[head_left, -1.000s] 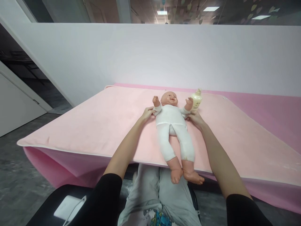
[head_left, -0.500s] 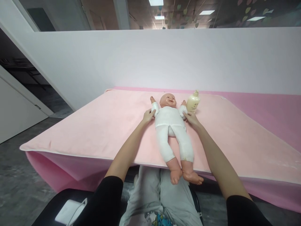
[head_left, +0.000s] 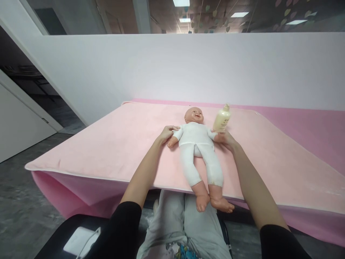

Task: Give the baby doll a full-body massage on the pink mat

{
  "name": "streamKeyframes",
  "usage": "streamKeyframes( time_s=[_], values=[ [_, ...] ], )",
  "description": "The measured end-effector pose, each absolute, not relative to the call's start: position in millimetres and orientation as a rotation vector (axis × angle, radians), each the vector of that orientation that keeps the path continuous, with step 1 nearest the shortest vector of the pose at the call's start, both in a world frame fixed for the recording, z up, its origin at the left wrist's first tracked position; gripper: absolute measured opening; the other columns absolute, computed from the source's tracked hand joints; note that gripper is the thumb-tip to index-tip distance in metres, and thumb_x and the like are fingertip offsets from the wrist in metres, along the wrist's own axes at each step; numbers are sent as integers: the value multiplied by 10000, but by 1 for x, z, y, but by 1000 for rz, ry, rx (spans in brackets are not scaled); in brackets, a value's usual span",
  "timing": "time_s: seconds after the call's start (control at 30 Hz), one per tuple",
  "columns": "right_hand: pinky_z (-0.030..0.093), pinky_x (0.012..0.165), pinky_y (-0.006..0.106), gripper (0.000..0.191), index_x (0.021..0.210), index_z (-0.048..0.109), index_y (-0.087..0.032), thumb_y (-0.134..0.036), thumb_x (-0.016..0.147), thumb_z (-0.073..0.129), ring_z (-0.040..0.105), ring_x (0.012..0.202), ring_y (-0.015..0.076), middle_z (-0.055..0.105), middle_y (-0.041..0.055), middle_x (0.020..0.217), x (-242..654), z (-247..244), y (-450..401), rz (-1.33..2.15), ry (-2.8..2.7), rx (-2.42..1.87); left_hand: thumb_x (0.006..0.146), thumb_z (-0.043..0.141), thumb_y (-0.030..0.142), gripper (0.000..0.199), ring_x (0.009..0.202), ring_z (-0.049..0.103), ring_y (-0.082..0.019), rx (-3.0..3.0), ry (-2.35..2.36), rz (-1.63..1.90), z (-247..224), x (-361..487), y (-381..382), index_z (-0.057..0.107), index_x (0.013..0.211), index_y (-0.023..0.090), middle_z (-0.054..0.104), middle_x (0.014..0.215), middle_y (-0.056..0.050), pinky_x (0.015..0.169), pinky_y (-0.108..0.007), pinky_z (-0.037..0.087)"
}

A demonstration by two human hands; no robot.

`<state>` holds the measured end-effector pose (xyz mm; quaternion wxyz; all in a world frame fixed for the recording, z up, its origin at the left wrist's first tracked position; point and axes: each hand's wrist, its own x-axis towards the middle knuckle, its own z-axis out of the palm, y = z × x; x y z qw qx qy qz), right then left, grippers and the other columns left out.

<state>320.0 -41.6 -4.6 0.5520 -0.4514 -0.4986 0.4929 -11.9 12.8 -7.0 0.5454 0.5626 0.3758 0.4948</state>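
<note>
A baby doll (head_left: 195,133) in a white cloth suit lies on its back on the pink padded mat (head_left: 107,144), its bare feet hanging past the near edge. Both doll arms point down beside its body. My left hand (head_left: 167,133) is at the doll arm on the left, fingers bent over the sleeve; the doll's hand shows below them. On the other side, my right hand (head_left: 226,139) is closed around the doll's forearm near its hand, partly hiding it. Just beyond my right hand stands a pale yellow pump bottle (head_left: 221,118).
A white wall (head_left: 188,68) rises behind the table, with windows above it. Pink cloth (head_left: 309,126) covers the table under the mat. At lower left, a white device with a cable (head_left: 81,240) rests on a black seat. A door (head_left: 24,122) stands at far left.
Both doll arms have swung from raised beside the head to down along the body. My hands have moved slightly outward with them. Body and bottle stay in place.
</note>
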Motion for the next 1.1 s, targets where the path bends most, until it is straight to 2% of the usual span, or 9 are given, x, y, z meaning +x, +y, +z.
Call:
streamKeyframes(
  time_s=[0.1,0.23,0.37,0.43,0.57,0.7,0.77,0.97,1.1],
  values=[
    [519,917,304,198,694,724,-186,-127,507,753,651,972,199,712,48,1023,323,-10,-37,1126,-1135,-1126,467,521,84,180,1008,636,-228,1384,905,1162,-3,-18,10,653,569,149,717,980,-88,965,-396,466],
    [523,924,324,194,719,737,-199,-143,535,712,662,955,198,719,47,1012,322,-13,-33,1141,-1102,-1115,511,556,125,84,951,644,-234,1470,950,1146,23,-27,0,636,525,148,719,917,-90,937,-399,470],
    [511,920,305,216,697,737,-203,-112,536,625,645,1006,190,714,58,1050,321,-12,-35,1037,-1176,-1133,558,682,182,79,959,642,-229,1631,716,1020,55,-13,-20,701,628,151,725,937,-86,900,-353,473],
    [522,870,296,246,718,741,-204,-116,544,590,643,991,185,713,65,1053,320,-11,-37,1010,-1187,-1155,614,712,232,109,933,649,-224,1683,610,981,61,5,-38,722,689,153,727,915,-85,869,-338,480],
    [522,669,269,259,765,744,-197,-129,542,630,643,794,159,717,71,938,317,-8,-39,1024,-1176,-1179,793,606,360,246,834,657,-225,1858,483,1045,45,39,-82,742,786,156,731,849,-95,829,-357,492],
    [477,564,251,252,793,739,-195,-174,547,691,607,683,139,697,63,809,314,-5,-40,1058,-1162,-1171,872,490,443,352,927,636,-252,2371,214,1094,17,39,-108,748,898,205,737,879,-108,976,-437,424],
    [473,565,243,259,785,737,-187,-169,531,695,602,698,139,695,65,815,312,-3,-41,1048,-1154,-1169,876,454,469,382,914,644,-246,2555,27,1096,9,32,-110,734,970,227,734,888,-105,1011,-447,400],
    [461,557,245,281,795,735,-169,-142,525,663,572,668,126,682,65,805,311,1,-44,1045,-1145,-1184,886,423,458,390,823,669,-224,2778,-322,979,8,28,-115,708,1046,245,719,809,-103,872,-375,493],
    [462,552,258,249,792,723,-167,-186,546,685,558,620,120,654,46,721,311,0,-44,1019,-1150,-1186,826,496,612,486,824,674,-224,2908,-802,1021,6,35,-134,717,1067,252,720,868,-110,803,-340,529]
  ],
)
